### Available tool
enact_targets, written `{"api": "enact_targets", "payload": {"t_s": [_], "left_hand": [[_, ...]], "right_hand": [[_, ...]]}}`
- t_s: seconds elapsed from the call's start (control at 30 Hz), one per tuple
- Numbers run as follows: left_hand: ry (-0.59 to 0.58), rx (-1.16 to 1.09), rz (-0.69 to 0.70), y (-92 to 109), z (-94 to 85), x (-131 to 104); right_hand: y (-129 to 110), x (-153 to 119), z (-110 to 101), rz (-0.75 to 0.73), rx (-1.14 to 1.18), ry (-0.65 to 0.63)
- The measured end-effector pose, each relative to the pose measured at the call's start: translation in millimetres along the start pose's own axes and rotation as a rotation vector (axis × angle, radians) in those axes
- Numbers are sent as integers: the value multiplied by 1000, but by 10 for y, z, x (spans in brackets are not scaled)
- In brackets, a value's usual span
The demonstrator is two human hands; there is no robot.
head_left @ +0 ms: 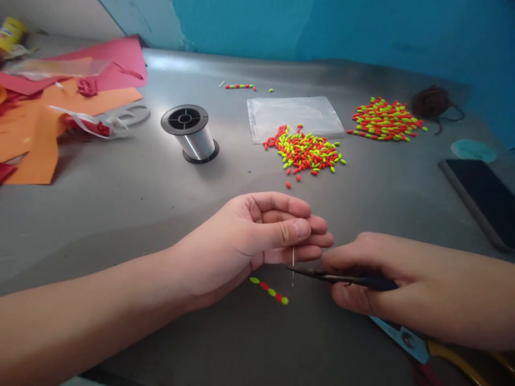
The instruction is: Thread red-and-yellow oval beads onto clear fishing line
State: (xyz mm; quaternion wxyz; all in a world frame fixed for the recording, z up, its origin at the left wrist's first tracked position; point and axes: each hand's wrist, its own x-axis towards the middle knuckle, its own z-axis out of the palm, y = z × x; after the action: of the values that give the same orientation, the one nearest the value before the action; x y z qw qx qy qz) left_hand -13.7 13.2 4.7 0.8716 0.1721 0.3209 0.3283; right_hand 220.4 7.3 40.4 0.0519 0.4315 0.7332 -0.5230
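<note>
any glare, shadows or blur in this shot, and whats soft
Head view: pale glare on the grey tabletop near the blue wall, a soft shadow beside the spool; same view: right hand and pliers slightly soft, scissors at lower right dim and blurry, dark yarn ball short on detail.

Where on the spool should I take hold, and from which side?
Probably its silvery middle, from the near side, the grip closing around it. The spool stands on end, with wider black flanges above and below that should keep the grip from slipping off; the paper lies off to its left.
</note>
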Motion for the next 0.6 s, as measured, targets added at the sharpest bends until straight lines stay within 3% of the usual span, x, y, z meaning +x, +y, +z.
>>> {"api": "enact_targets", "payload": {"t_s": [0.6], "left_hand": [[-41,0,-11,18,-50,19]], "right_hand": [[117,-43,77,-38,-149,97]]}}
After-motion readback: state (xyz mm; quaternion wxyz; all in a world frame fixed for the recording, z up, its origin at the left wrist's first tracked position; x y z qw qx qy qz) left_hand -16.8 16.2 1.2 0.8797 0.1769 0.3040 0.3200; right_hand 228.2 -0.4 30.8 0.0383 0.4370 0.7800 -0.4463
